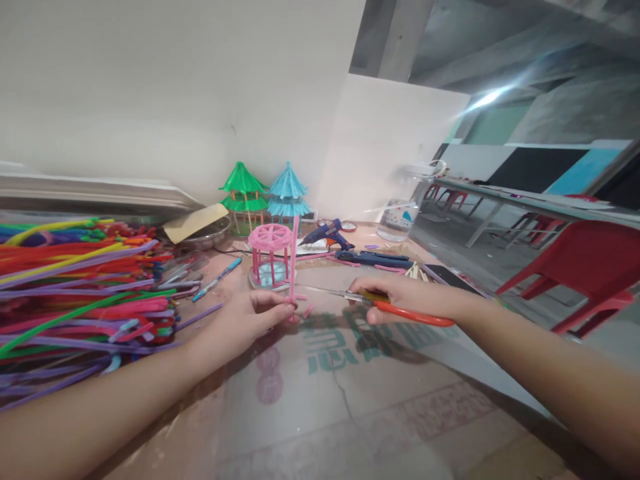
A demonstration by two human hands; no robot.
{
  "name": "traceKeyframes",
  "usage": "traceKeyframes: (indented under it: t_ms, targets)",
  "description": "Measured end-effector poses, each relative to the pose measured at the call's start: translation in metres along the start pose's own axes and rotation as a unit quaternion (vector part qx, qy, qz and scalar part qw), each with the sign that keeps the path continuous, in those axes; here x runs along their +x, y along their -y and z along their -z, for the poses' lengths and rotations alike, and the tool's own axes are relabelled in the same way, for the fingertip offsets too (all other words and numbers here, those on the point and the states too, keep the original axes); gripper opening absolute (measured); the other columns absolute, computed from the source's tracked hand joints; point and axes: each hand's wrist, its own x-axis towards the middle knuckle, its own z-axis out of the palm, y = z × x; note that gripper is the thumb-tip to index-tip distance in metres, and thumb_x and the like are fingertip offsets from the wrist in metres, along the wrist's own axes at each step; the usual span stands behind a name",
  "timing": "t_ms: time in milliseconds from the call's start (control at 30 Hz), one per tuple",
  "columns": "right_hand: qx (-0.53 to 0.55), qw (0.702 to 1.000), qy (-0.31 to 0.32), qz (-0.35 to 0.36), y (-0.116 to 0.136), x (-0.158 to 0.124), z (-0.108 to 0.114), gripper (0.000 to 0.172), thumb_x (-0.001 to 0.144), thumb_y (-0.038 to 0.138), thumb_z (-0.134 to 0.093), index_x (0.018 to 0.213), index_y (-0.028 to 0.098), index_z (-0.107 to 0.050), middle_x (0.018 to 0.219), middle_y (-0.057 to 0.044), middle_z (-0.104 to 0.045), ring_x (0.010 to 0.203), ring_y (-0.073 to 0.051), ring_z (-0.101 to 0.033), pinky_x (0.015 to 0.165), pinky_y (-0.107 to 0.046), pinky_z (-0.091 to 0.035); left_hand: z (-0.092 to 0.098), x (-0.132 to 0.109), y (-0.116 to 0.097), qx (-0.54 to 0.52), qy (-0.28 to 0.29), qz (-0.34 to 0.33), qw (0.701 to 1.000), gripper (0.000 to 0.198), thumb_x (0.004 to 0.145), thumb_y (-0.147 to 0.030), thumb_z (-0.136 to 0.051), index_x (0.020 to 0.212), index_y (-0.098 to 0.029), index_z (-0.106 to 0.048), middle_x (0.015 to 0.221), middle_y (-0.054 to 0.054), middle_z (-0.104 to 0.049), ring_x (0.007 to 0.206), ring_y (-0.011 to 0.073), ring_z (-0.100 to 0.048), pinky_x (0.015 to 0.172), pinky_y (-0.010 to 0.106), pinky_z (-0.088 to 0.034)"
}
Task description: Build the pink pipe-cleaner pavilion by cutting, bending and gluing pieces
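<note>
My left hand (pixel 250 319) pinches a pink pipe cleaner (pixel 293 257) that stands upright on the table. My right hand (pixel 400 299) grips orange-handled scissors (pixel 410 312), whose blades (pixel 325 291) point left toward the base of the pink stem. Just behind the stem stands a small pink pavilion frame (pixel 271 255) made of pipe cleaners. Short pink offcuts (pixel 307 310) lie on the cardboard beside my left fingers.
A big heap of coloured pipe cleaners (pixel 75 280) fills the left side. Green (pixel 243 193) and blue (pixel 287 193) pavilion models stand at the wall. A blue glue gun (pixel 327 233), a pen (pixel 217 279), a metal bowl (pixel 207 235) and a plastic jug (pixel 403 213) lie behind. Red chairs (pixel 580 267) stand at the right.
</note>
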Motion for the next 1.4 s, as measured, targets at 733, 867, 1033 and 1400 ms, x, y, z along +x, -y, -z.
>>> traceKeyframes:
  t_ms: [733, 867, 1033, 1400]
  targets:
    - [0.020, 0.998, 0.042, 0.033, 0.000, 0.014, 0.001, 0.041, 0.082, 0.057, -0.057, 0.086, 0.016, -0.058, 0.074, 0.001, -0.049, 0.064, -0.013, -0.043, 0.057, -0.024, -0.033, -0.001, -0.001, -0.005, -0.017, -0.018, 0.024, 0.999, 0.025, 0.062, -0.041, -0.076, 0.067, -0.017, -0.071, 0.065, 0.004, -0.072, 0.052, 0.0121, -0.056, 0.045, 0.020, -0.036]
    - [0.026, 0.998, 0.047, 0.026, 0.002, 0.013, 0.001, 0.041, 0.083, 0.057, -0.057, 0.087, 0.016, -0.058, 0.075, 0.001, -0.050, 0.065, -0.014, -0.045, 0.057, -0.024, -0.033, 0.000, 0.000, -0.004, -0.019, -0.010, 0.031, 0.999, 0.026, 0.063, -0.041, -0.076, 0.069, -0.017, -0.071, 0.063, 0.003, -0.071, 0.048, 0.0097, -0.052, 0.043, 0.019, -0.034]
    - [0.031, 0.998, 0.049, 0.026, 0.005, 0.012, 0.002, 0.038, 0.082, 0.053, -0.059, 0.085, 0.016, -0.059, 0.075, 0.000, -0.053, 0.064, -0.013, -0.046, 0.057, -0.024, -0.034, 0.000, 0.000, -0.003, -0.023, -0.003, 0.028, 0.999, 0.025, 0.063, -0.040, -0.076, 0.070, -0.017, -0.071, 0.065, 0.002, -0.071, 0.050, 0.0099, -0.054, 0.045, 0.019, -0.034]
    - [0.023, 0.998, 0.049, 0.039, 0.008, 0.011, 0.003, 0.036, 0.084, 0.052, -0.057, 0.085, 0.016, -0.058, 0.077, -0.001, -0.054, 0.066, -0.014, -0.046, 0.058, -0.024, -0.034, 0.001, 0.000, -0.001, -0.005, 0.007, 0.035, 0.999, 0.032, 0.063, -0.047, -0.074, 0.070, -0.016, -0.071, 0.065, 0.006, -0.071, 0.047, 0.0109, -0.050, 0.044, 0.022, -0.032]
